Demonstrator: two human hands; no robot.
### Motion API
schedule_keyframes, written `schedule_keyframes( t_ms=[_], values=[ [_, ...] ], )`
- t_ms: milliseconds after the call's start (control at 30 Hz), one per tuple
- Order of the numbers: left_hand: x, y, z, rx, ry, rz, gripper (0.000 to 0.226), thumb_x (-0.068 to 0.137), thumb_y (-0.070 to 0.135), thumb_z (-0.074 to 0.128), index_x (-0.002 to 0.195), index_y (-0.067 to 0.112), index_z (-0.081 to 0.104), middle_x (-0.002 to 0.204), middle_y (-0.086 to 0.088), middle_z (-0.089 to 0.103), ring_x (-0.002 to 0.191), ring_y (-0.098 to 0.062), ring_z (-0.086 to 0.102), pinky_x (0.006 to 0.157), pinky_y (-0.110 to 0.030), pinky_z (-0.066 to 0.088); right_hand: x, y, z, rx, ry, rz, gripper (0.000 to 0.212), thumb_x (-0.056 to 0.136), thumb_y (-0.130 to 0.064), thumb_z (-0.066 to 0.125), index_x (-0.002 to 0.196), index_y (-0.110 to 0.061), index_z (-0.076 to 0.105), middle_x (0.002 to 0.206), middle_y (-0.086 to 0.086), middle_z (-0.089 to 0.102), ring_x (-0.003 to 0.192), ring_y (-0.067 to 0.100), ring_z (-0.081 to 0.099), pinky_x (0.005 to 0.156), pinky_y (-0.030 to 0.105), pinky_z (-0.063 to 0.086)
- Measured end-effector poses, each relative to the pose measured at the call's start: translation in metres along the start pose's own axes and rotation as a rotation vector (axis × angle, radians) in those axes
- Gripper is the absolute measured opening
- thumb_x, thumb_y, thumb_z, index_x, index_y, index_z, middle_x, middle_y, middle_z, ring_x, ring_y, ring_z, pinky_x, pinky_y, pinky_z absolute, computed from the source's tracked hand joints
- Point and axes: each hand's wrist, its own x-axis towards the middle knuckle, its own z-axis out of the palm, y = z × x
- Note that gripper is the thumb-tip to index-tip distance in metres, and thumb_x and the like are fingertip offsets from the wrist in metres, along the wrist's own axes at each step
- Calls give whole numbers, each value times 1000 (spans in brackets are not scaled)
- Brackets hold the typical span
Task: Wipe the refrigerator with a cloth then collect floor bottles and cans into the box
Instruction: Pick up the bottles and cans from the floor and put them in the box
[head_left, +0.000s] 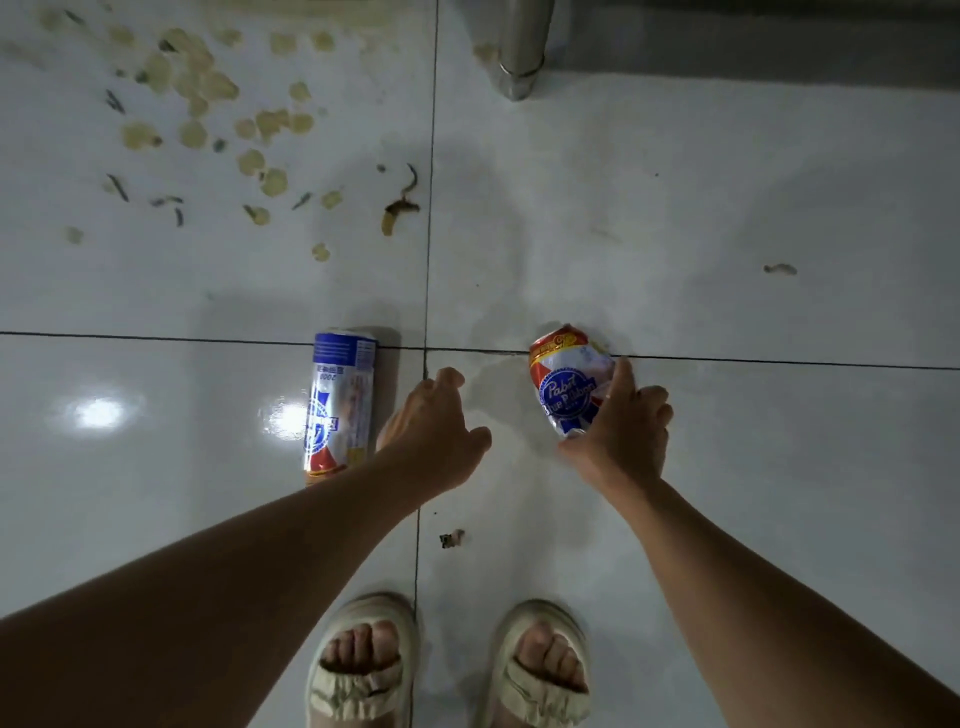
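Cans on a pale tiled floor (727, 234), seen from above. Crushed can (563, 382), red, white and blue with a ribbon emblem, lies just past a tile joint, to the right of centre; the right hand (621, 434) is closed around its right side, thumb below and fingers over the top edge. Uncrushed can (340, 402) of similar colours lies on its side to the left, its long axis running away from the viewer. The left hand (436, 431) hovers just beside this can's right flank with fingers loosely spread, grasping nothing; contact cannot be made out. Yellowish food scraps (208, 104) and dark slivers litter the upper left tile. A metal leg (522, 49) stands at top centre. Two feet in beige sandals (358, 670) show at the bottom edge.
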Motion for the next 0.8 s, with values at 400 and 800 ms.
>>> schedule_keyframes(
  t_ms=[400,800],
  values=[
    [3,-84,-32,-38,298,-392,70,75,28,71,132,13,33,129,-11,41,118,-28,41,93,-41,40,-44,-94,26,138,-193,-229,96,60,-36,80,139,-24,27,130,14,38,109,25,47,78,33,52],
    [7,-106,2,-262,341,-454,56,73,21,73,114,10,36,107,-12,47,91,-23,46,73,-33,41,-45,-91,16,101,-214,-180,97,70,-52,73,144,-24,18,134,16,34,112,27,52,84,36,55]
  ],
)
